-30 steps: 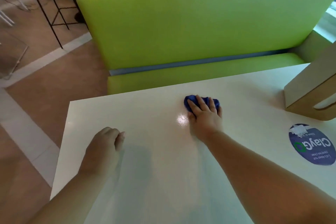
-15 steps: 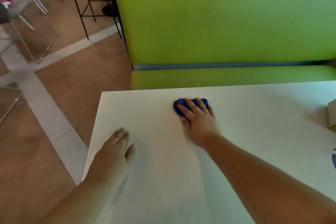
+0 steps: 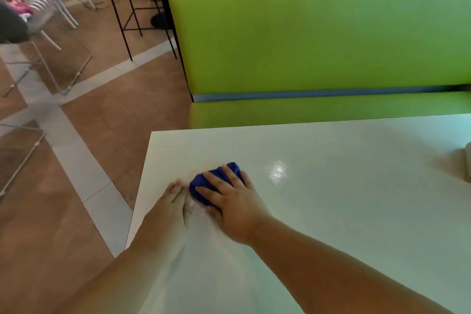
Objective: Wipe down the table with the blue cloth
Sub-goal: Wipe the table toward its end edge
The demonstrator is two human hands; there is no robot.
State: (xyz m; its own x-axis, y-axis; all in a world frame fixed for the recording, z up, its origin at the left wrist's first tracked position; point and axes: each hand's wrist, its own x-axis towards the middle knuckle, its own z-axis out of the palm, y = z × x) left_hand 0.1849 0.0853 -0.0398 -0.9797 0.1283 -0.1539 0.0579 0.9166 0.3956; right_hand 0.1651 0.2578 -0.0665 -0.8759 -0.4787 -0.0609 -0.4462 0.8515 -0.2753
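One blue cloth, bunched into a small wad, lies on the white table near its left end and set back from the far edge. The right hand lies over it. Its fingers are spread and nearly straight across the top, pressing the wad to the surface rather than closing round it, and the thumb lies along the near side. Just to the left, the left hand rests flat on the tabletop, fingers together and straight, holding nothing. It is right beside the cloth, but contact cannot be made out.

A narrow strip of tabletop separates the left hand from the table's left edge. To the right of the cloth a broad stretch of top runs past a glare spot to a pale object cut off by the frame. A green bench stands beyond the far edge, and brown tiled floor lies off the left edge.
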